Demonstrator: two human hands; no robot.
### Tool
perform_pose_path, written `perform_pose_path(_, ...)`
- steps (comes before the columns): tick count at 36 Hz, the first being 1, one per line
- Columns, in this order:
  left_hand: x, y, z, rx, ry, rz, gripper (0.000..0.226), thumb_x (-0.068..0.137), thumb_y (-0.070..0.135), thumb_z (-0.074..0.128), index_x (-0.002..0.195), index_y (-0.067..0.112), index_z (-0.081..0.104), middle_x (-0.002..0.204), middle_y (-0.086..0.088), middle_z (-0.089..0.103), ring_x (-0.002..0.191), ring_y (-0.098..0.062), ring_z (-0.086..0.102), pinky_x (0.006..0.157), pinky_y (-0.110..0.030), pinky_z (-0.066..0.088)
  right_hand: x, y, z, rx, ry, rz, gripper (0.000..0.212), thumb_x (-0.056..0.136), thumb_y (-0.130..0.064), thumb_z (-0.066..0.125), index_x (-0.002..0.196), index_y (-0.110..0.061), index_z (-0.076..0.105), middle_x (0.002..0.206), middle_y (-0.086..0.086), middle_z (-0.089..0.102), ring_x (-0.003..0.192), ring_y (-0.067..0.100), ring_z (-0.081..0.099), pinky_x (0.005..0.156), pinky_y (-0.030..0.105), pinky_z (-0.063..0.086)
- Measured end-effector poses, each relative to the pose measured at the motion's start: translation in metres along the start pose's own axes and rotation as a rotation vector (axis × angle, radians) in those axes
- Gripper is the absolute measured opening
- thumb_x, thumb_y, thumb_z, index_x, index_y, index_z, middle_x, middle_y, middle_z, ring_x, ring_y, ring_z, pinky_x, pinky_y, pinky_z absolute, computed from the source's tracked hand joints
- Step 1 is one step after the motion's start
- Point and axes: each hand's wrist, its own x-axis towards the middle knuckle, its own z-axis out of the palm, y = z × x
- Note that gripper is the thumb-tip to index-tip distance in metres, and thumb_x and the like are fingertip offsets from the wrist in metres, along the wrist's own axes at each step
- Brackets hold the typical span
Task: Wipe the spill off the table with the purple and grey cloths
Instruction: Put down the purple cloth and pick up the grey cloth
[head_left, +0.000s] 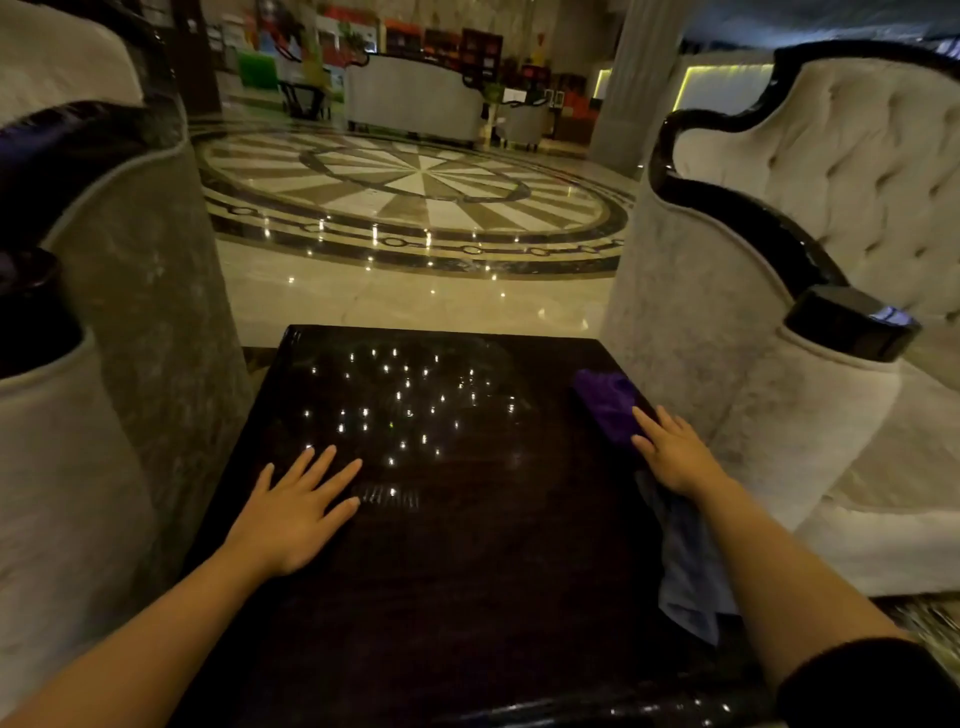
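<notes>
Cloths are lying along the right edge of the dark tabletop (467, 597): the grey cloth (685, 571) is draping nearest, partly under the right forearm, and the purple cloth (608, 402) is sitting just beyond it. The right hand (675, 457) is resting flat with fingers extended, fingertips touching the purple cloth's near end and gripping nothing yet. The left hand (296, 509) is lying open, fingers spread, palm down on the bare wood, well apart from the right. Wiping seems not to be starting yet; this looks like the reach for the first cloth, and the next move is calling for closing the fingers on the purple one and sweeping it inward. Faint smears among the light reflections may be the spill (467, 384), though that is hard to tell. Pale upholstered armchairs are flanking the tabletop, and a polished marble floor (415, 197) with a round inlay is stretching beyond.
</notes>
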Motion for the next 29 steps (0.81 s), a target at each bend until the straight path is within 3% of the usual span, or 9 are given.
perform_pose_path(4, 0.000, 0.001, 0.000, 0.000, 0.007, -0.005, 0.056, 0.095, 0.053, 0.019, 0.144, 0.038, -0.004, 0.158, 0.003, -0.008, 0.144, -0.016, -0.012, 0.117, -0.047, -0.005, -0.033, 0.010, 0.001, 0.066, 0.021, 0.064, 0.055, 0.097, -0.036, 0.034, 0.145, -0.020, 0.012, 0.154, 0.024, 0.011, 0.144, 0.034, 0.010, 0.118, 0.040, 0.011)
perform_pose_path(9, -0.001, 0.003, -0.004, 0.000, 0.008, -0.012, 0.055, 0.095, 0.053, 0.019, 0.144, 0.039, -0.001, 0.158, 0.003, -0.007, 0.144, -0.016, -0.010, 0.117, -0.047, -0.004, -0.071, 0.010, 0.017, 0.111, -0.039, 0.240, 0.064, 0.089, -0.058, 0.036, 0.144, -0.037, 0.010, 0.156, 0.019, 0.005, 0.142, 0.040, 0.008, 0.116, 0.054, 0.015)
perform_pose_path(12, -0.002, 0.004, -0.004, 0.019, -0.001, -0.019, 0.055, 0.095, 0.052, 0.018, 0.144, 0.038, -0.003, 0.158, 0.003, -0.008, 0.145, -0.017, -0.009, 0.117, -0.046, -0.003, -0.084, 0.001, 0.030, 0.115, -0.052, 0.293, 0.070, 0.086, -0.063, 0.035, 0.144, -0.037, 0.007, 0.156, 0.020, 0.000, 0.141, 0.042, 0.011, 0.113, 0.056, 0.012)
perform_pose_path(17, -0.007, 0.005, -0.006, 0.035, 0.050, -0.047, 0.056, 0.095, 0.051, 0.017, 0.143, 0.038, -0.010, 0.158, 0.000, -0.005, 0.145, -0.018, -0.003, 0.118, -0.044, 0.002, -0.093, -0.010, 0.037, 0.075, 0.061, 0.311, 0.052, 0.097, -0.038, 0.031, 0.145, -0.031, 0.011, 0.154, 0.019, 0.014, 0.134, 0.042, 0.026, 0.110, 0.052, 0.026)
perform_pose_path(23, -0.019, 0.010, -0.008, 0.098, 0.167, -0.032, 0.054, 0.096, 0.048, 0.014, 0.143, 0.037, -0.010, 0.159, -0.001, 0.001, 0.146, -0.021, 0.005, 0.117, -0.042, 0.011, -0.096, -0.019, 0.033, 0.104, 0.111, 0.311, 0.043, 0.099, -0.022, 0.027, 0.142, -0.028, 0.025, 0.149, 0.013, 0.031, 0.131, 0.041, 0.028, 0.106, 0.052, 0.026)
perform_pose_path(29, -0.031, 0.011, -0.012, 0.079, 0.136, -0.001, 0.054, 0.097, 0.047, 0.016, 0.145, 0.036, -0.006, 0.159, -0.001, -0.005, 0.146, -0.020, -0.001, 0.117, -0.042, 0.007, -0.083, -0.069, 0.031, 0.152, 0.215, 0.011, 0.044, 0.097, -0.019, 0.037, 0.140, -0.028, 0.033, 0.144, 0.013, 0.040, 0.120, 0.038, 0.041, 0.093, 0.047, 0.039)
